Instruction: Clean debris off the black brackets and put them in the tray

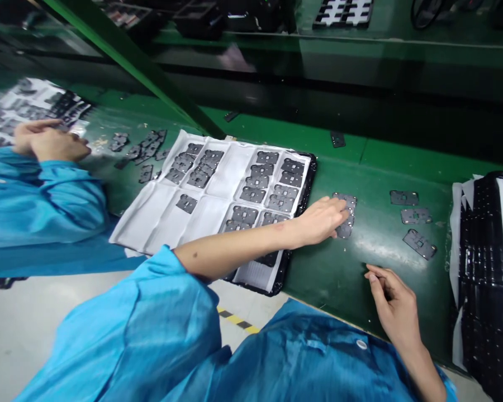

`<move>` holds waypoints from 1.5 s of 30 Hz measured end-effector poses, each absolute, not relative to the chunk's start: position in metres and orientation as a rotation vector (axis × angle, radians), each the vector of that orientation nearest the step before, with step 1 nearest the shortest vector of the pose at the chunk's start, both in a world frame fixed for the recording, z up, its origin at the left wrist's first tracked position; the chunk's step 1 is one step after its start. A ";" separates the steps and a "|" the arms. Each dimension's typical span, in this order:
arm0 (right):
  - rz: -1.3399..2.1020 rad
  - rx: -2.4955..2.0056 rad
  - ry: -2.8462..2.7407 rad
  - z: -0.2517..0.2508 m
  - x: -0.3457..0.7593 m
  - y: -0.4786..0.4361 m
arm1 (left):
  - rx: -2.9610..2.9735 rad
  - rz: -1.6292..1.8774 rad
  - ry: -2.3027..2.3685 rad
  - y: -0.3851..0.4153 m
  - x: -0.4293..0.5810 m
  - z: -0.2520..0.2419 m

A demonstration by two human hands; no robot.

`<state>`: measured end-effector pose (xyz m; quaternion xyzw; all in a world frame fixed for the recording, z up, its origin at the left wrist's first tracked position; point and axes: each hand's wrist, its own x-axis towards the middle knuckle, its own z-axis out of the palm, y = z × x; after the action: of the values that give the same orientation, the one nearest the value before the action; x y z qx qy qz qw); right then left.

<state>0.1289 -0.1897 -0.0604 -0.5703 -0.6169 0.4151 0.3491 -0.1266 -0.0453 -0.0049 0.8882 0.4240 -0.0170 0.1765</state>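
My left hand (323, 219) reaches right across a tray and has its fingers closed at the left edge of a small group of flat black plates (347, 216) on the green bench. These plates have cut-outs and overlap one another. My right hand (396, 304) is over the bench's front part, with thumb and forefinger pinched together. A tiny dark tip shows at its fingertips, too small to name. Ahead of the right hand, three separate black plates lie loose, the nearest a tilted plate (420, 244). My left forearm hides part of the tray's lower compartments.
A white-lined compartment tray (238, 146) holds several black plates. Black trays with white liners (484, 251) stand at the right. At the left, a co-worker's hands (52, 139) are beside loose plates (146, 146). A green post (142, 70) slants down behind the tray.
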 end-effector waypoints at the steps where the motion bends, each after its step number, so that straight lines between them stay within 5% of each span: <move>1: 1.072 -1.475 -1.610 -0.060 0.128 -0.189 | 2.508 -0.048 1.217 -0.050 -0.127 -0.007; 16: 0.671 -1.298 -1.961 -0.064 0.082 -0.094 | 2.431 0.189 1.176 -0.049 -0.151 -0.021; 36: 0.603 -1.447 -2.441 -0.061 0.062 -0.046 | 2.329 0.266 1.037 -0.036 -0.162 -0.044; 45: 0.614 -1.397 -2.067 -0.033 0.098 -0.073 | 2.351 0.258 1.101 -0.042 -0.161 -0.037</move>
<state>0.0977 -0.0733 -0.0335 -0.5215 -0.7719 0.2292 0.2824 -0.1611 -0.0419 -0.0366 0.8694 0.4072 0.0955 0.2632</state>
